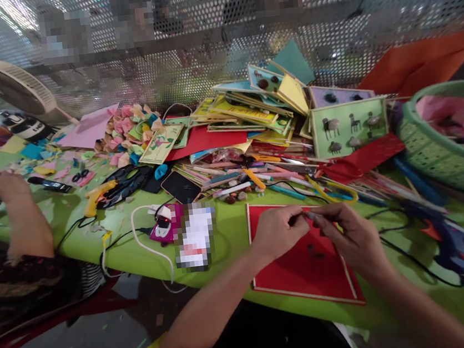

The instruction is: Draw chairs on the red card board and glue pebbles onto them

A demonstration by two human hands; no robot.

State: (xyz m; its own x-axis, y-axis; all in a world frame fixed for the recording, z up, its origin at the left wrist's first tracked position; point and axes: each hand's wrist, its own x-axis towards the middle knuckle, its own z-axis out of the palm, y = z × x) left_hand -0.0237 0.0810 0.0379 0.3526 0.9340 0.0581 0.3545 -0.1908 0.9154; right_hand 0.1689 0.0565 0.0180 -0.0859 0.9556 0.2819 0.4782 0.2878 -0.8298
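My left hand and my right hand meet over a red card with a pale border that lies on the green table in front of me. Both hands are closed in a pinch, fingertips almost touching. Between them they hold a small thin piece; motion blur hides what it is. A small dark mark shows on the red card under my hands.
A blue glue gun with a black cord lies right of the card; a green basket stands behind it. Stacked craft cards, sticks and pens crowd the middle. A yellow glue gun, phones and another person's hand are at the left.
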